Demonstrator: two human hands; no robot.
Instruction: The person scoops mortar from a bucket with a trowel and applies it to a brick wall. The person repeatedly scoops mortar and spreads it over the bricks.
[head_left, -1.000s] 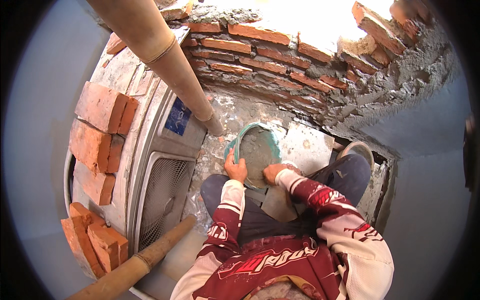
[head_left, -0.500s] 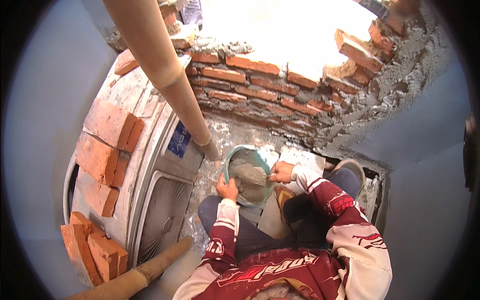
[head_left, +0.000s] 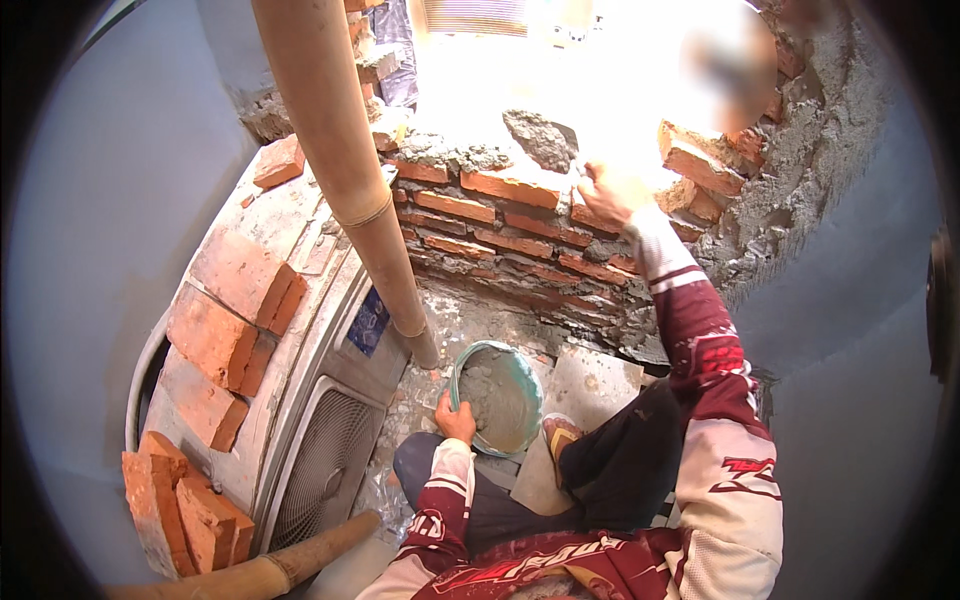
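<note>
My left hand point(head_left: 457, 418) is closed on the rim of a green bucket point(head_left: 530, 372) that stands on the floor. Grey wet mortar point(head_left: 492, 395) fills its lower part. With my arm stretched out, my right hand point(head_left: 612, 192) grips a trowel, its handle mostly hidden in my fingers. A heap of mortar point(head_left: 541, 140) covers the trowel blade, held above the top course of the low brick wall point(head_left: 520, 225). Glare washes out the area around the hand and the wall top.
A bamboo pole point(head_left: 370, 225) slants down left of the bucket. Behind it, an outdoor air conditioner unit point(head_left: 330, 420) carries several loose bricks point(head_left: 215, 335). A second bamboo pole point(head_left: 270, 562) lies low at left. Jagged bricks point(head_left: 700, 165) jut from the opening's right edge.
My right hand has moved up and away from the bucket to the wall top, carrying the mortar-loaded trowel. My left hand has stayed on the bucket rim.
</note>
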